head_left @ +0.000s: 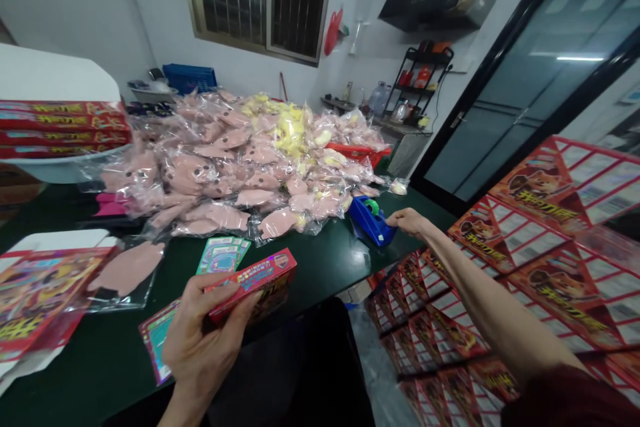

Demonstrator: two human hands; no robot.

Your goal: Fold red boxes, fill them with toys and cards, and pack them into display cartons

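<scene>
L hand [203, 347] is holding a red printed card box [253, 285] up over the dark green bench top [123, 353], box tilted, long side across the palm. Thumb's lying along the top face, fingers are wrapped under, pressing it against the palm, not a fingertip pinch. Box looks light & stiff but thin-walled, so a hard squeeze could dent it; glossy print may be slippery too. Best hold looks like the long edges, w/ thumb & fingers opposed, as L hand is doing.

R hand [409, 220] is reaching out across the bench to the blue tape dispenser [371, 221], fingers pressed together & pointing at its end, seemingly touching. Can't tell if they're closing on it. Dispenser looks hard, compact & fairly heavy for its size; its body looks like the safer grip, not the tape roll.

A teal-and-red printed card [157, 340] is lying under L hand, w/ green printed cards [223, 255] beyond the box. Bagged pink soft toys [225, 167] are heaping up behind, and flat red box blanks [550, 247] are stacking up on the right.
</scene>
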